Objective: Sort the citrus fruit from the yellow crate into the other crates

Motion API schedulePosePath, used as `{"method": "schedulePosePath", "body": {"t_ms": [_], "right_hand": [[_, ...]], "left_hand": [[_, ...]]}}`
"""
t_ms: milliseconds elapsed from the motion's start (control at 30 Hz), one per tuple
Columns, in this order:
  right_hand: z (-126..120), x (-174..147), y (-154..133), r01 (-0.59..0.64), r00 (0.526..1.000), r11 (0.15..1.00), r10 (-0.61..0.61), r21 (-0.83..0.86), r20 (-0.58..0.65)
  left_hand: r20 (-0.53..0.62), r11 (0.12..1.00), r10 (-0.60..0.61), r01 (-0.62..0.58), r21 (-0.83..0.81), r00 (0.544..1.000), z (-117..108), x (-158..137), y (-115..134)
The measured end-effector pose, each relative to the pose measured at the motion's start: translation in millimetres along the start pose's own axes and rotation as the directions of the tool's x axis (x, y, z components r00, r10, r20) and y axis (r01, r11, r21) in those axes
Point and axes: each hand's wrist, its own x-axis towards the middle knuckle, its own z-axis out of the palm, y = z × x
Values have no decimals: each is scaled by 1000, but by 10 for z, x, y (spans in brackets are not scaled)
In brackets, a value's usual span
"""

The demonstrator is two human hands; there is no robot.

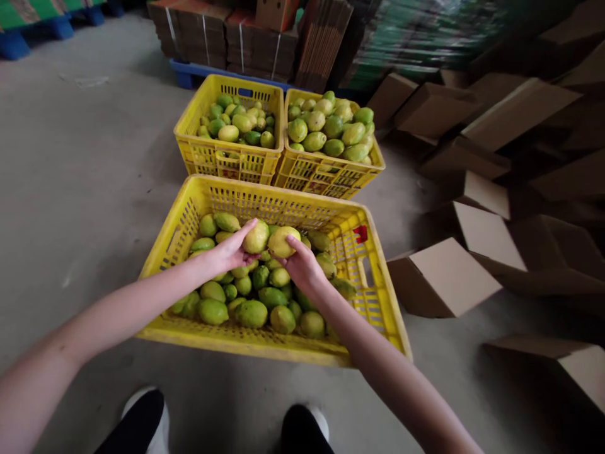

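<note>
Lemon (pixel 256 237), yellow-green and oval, is clamped in the left hand (pixel 240 244); a yellow oval fruit (pixel 282 242) just beside it is clamped in the right hand (pixel 297 255). Both sit within the rim of a large slotted yellow plastic crate (pixel 269 351), above heaped green fruit (pixel 252 313). Grey floor (pixel 94 164) extends along its left edge; brown cardboard boxes (pixel 456 275) border the right.

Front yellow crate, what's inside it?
Green and yellowish fruits lie in the front yellow crate; the left hand and right hand each hold one above them. Whatever lies beneath the top fruits is covered.
</note>
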Motion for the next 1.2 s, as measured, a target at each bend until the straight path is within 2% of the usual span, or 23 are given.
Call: {"method": "schedulePosePath", "body": {"t_ms": [100,267,400,567,667,700,767,800,867,933,1000,1067,1133,1200], "right_hand": [[-66,45,6,-92,996,995,92,26,-14],[-170,86,-50,-170,985,974,174,148,-11],[-187,49,-126,-117,992,975,123,191,-23],[-141,-14,-174,-137,988,978,124,156,90],[-97,-22,-142,-115,992,990,111,79,55],[-82,-24,-125,-59,998,998,59,30,14],[-56,-35,-101,135,987,982,-145,-129,-68],[-45,-44,-97,254,957,938,-278,-234,-77],[-32,-68,-112,460,857,781,-515,-421,-18],[-30,-91,-146,581,764,636,-642,-508,69],[-36,-102,-183,630,716,580,-692,-516,96],[-44,-94,-213,626,726,600,-681,-497,92],[-37,-63,-242,565,797,698,-600,-440,70],[3,-11,-285,455,883,836,-469,-307,31]], "left_hand": [[-83,968,-202,187,-166,976,64,-80,64],[-47,920,-288,263,-289,957,167,-230,206],[-37,919,-276,253,-303,960,132,-237,234],[-4,930,-240,229,-288,971,22,-157,200],[-13,953,-207,198,-228,978,6,-126,135],[-33,966,-180,171,-194,983,13,-125,105],[-70,992,-77,69,-107,995,39,-137,46],[-73,998,1,-5,-56,997,55,-149,22],[-44,981,190,-188,50,981,80,-176,-4],[-5,918,373,-369,146,928,87,-195,2],[30,850,489,-484,209,872,75,-198,29],[52,819,530,-526,230,846,52,-188,58],[49,829,519,-517,212,853,34,-169,88],[20,879,459,-457,138,888,35,-144,133]]}}
